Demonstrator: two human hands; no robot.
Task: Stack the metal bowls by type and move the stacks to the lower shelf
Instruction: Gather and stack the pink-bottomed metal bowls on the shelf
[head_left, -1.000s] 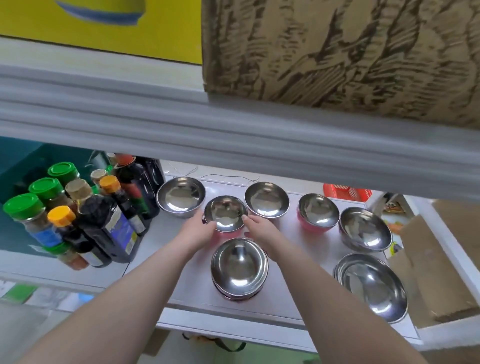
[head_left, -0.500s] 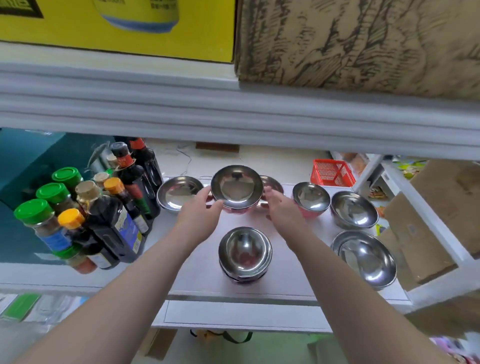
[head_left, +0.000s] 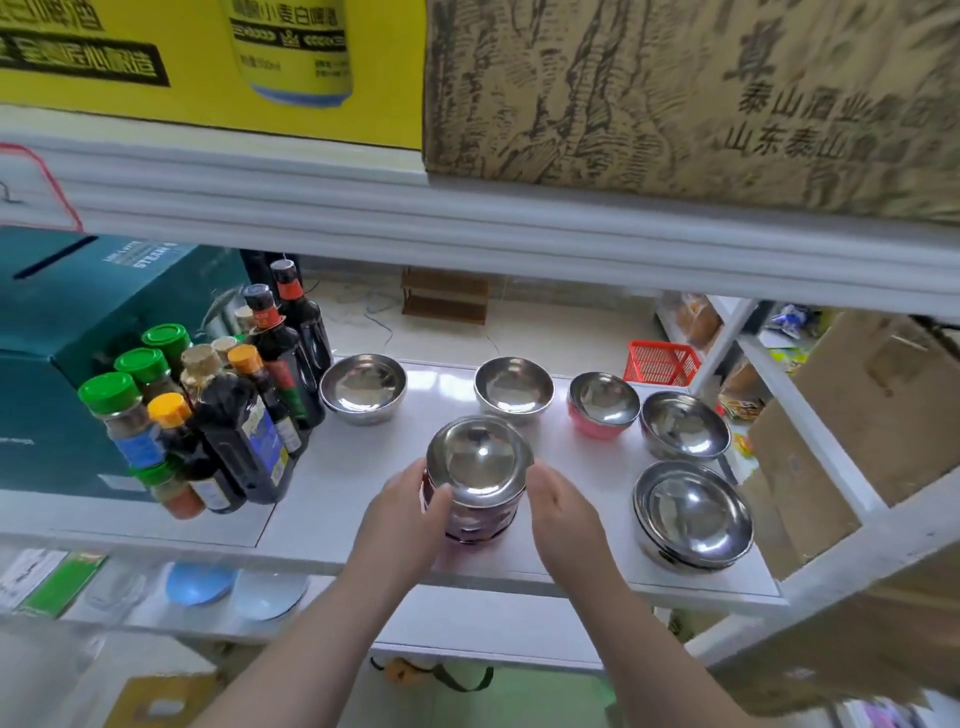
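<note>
A stack of metal bowls with purple-red outsides (head_left: 478, 470) stands near the front of the white shelf (head_left: 332, 499). My left hand (head_left: 410, 512) grips its left side and my right hand (head_left: 563, 514) rests against its right rim. Behind the stack stand a plain steel bowl (head_left: 363, 387), a second steel bowl (head_left: 514, 387), a pink-sided bowl (head_left: 602, 408) and another steel bowl (head_left: 683, 426). A stack of wider steel bowls (head_left: 693, 514) sits at the front right.
Sauce and spice bottles (head_left: 234, 415) crowd the shelf's left side beside a teal box (head_left: 78, 322). A shelf beam (head_left: 467, 228) runs overhead. A red basket (head_left: 662, 361) and a cardboard box (head_left: 857, 415) are to the right. Blue dishes (head_left: 200, 582) lie on the shelf below.
Both hands lifted a bowl from the back row, brought it toward me and lowered it onto the front bowl; the stack is now taller.
</note>
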